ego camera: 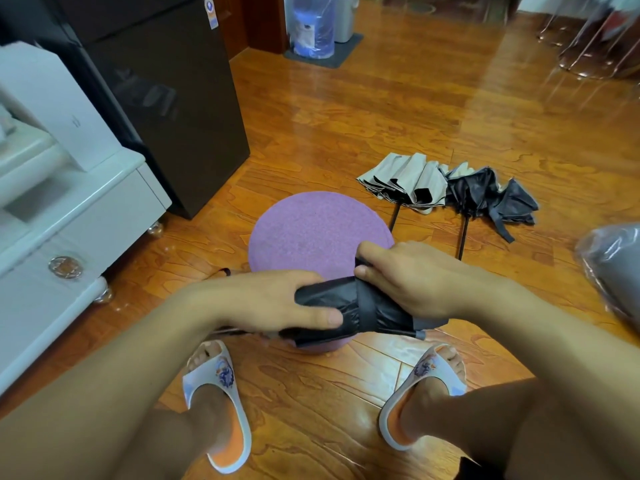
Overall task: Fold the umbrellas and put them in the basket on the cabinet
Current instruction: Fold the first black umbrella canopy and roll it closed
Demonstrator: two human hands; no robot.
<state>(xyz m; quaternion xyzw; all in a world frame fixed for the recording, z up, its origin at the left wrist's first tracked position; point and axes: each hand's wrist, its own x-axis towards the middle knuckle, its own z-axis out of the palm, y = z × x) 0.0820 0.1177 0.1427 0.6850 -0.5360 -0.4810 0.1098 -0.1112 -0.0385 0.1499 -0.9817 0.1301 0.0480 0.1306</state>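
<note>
A black folded umbrella (363, 310) lies across the near edge of a round purple stool (311, 230). My left hand (277, 303) grips its left part, thumb along the fabric. My right hand (412, 275) holds the right part, with its fingers curled over the strap around the canopy. Two more umbrellas lie collapsed but loose on the floor beyond the stool: a beige one (405, 180) and a black one (488, 195), shafts pointing toward me. No basket shows clearly in this view.
A white cabinet (79, 216) stands at the left, a dark fridge (173, 98) behind it. A grey plastic-wrapped object (613, 268) sits at the right edge. My feet in slippers (218, 393) rest on the wooden floor. A water dispenser (313, 26) stands far back.
</note>
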